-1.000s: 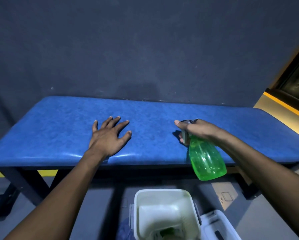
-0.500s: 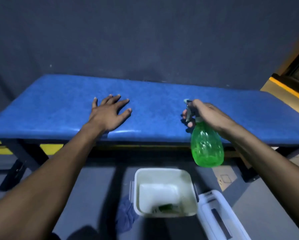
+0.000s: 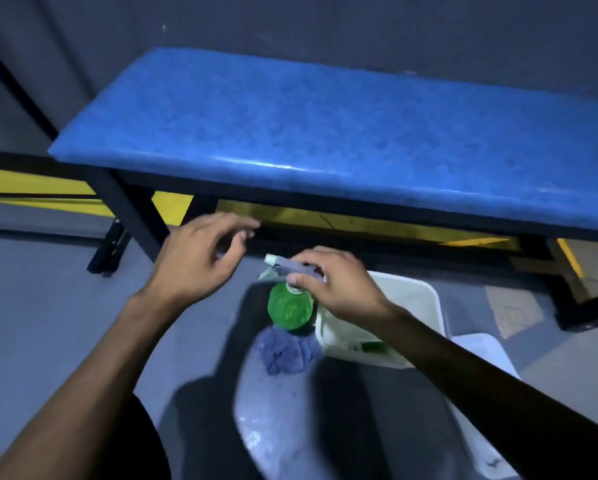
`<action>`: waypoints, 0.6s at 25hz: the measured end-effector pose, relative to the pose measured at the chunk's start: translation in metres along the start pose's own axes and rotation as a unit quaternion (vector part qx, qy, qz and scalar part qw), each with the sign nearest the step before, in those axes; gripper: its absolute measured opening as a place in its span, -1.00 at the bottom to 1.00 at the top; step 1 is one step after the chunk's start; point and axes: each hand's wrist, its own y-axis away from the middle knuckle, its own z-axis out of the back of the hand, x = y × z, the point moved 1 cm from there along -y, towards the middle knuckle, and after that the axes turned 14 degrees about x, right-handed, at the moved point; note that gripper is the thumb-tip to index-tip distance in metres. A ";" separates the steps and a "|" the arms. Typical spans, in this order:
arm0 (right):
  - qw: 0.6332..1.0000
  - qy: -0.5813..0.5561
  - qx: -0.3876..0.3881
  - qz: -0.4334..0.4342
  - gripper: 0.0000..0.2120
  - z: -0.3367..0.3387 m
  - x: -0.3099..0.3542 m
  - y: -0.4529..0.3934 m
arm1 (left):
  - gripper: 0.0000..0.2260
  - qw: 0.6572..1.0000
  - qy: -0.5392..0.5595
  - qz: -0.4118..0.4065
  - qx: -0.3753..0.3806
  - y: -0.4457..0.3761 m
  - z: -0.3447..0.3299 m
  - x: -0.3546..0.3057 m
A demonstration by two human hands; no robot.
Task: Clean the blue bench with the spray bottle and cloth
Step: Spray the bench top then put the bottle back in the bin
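Both hands have left the blue bench [image 3: 325,133]: right hand [image 3: 339,289] now lowers the green spray bottle [image 3: 289,308], fingers clamped round its neck, beside the white bin [image 3: 432,299], left hand [image 3: 200,261] empty with fingers loosely spread, above the crumpled cloth [image 3: 285,351] on the floor – spraying likely done, wiping next

green spray bottle [image 3: 288,309] upright, blue cloth [image 3: 285,351] crumpled

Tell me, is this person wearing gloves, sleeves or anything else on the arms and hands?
No. The left hand and right hand are bare, without gloves. Both forearms are uncovered as far as the picture shows; no sleeve edge is in view. I see no watch, ring or wristband, though the picture is somewhat blurred.
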 end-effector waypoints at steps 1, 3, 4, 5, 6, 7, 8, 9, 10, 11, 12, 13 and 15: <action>1.000 0.000 0.012 -0.003 -0.77 -0.022 -0.010 -0.014 | -0.75 0.995 -0.008 0.058 0.076 0.007 -0.009 0.016; 0.999 0.005 0.024 -0.023 -0.75 -0.057 -0.027 -0.046 | -0.70 0.956 -0.039 0.146 0.251 0.010 -0.024 0.042; 0.999 0.009 0.032 -0.040 -0.73 -0.075 -0.035 -0.062 | -0.66 0.932 -0.052 0.173 0.314 0.010 -0.029 0.050; 0.997 0.010 0.040 -0.065 -0.73 -0.090 -0.044 -0.077 | -0.64 0.916 -0.058 0.189 0.351 0.010 -0.033 0.055; 0.994 0.012 0.047 -0.096 -0.72 -0.104 -0.055 -0.088 | -0.62 0.911 -0.060 0.192 0.361 0.008 -0.036 0.057; 0.991 0.010 0.050 -0.123 -0.70 -0.116 -0.065 -0.097 | -0.61 0.912 -0.059 0.190 0.358 0.006 -0.039 0.058; 0.988 0.006 0.054 -0.143 -0.67 -0.128 -0.072 -0.103 | -0.60 0.915 -0.059 0.189 0.352 0.006 -0.042 0.061; 0.986 0.003 0.051 -0.157 -0.65 -0.139 -0.079 -0.106 | -0.59 0.916 -0.064 0.188 0.348 0.006 -0.044 0.063; 0.985 0.006 0.043 -0.168 -0.63 -0.147 -0.084 -0.109 | -0.58 0.918 -0.071 0.185 0.343 0.005 -0.043 0.063; 0.985 0.015 0.036 -0.170 -0.62 -0.151 -0.088 -0.111 | -0.58 0.921 -0.070 0.185 0.335 0.003 -0.043 0.065; 0.985 0.022 0.035 -0.170 -0.59 -0.152 -0.088 -0.112 | -0.57 0.923 -0.063 0.187 0.329 0.002 -0.041 0.066; 0.985 0.027 0.021 -0.171 -0.56 -0.152 -0.087 -0.111 | -0.57 0.923 -0.058 0.188 0.331 0.002 -0.041 0.067; 0.984 0.014 -0.069 -0.162 -0.55 -0.150 -0.076 -0.097 | -0.57 0.917 -0.060 0.188 0.346 -0.001 -0.042 0.066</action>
